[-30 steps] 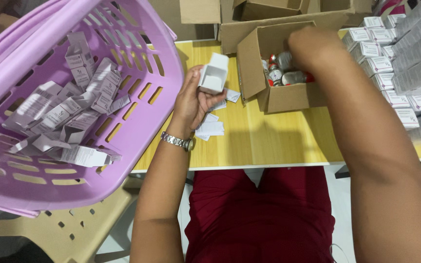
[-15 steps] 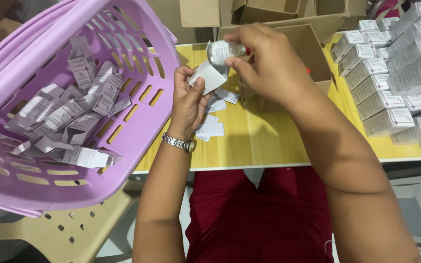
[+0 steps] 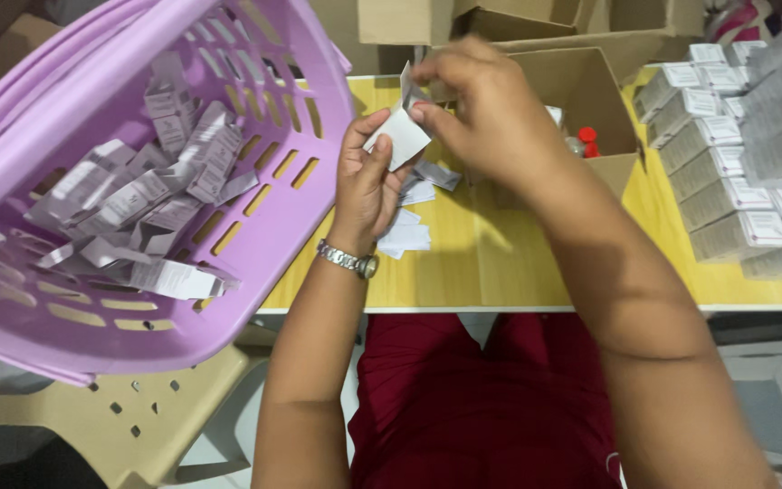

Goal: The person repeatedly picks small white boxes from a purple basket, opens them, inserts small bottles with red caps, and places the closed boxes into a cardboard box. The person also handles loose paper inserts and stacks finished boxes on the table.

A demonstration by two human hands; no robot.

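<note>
Carton [image 3: 397,138] x1 | L hand [image 3: 368,177] + R hand [image 3: 486,113] both gripping it

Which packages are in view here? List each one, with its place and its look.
Small carton: held by left hand and right hand, white, flap open.
Flat cartons: piled in lilac basket, white-grey.
Finished boxes: stacked in rows at right, white.
Cardboard box: behind the hands, brown, open.
</note>
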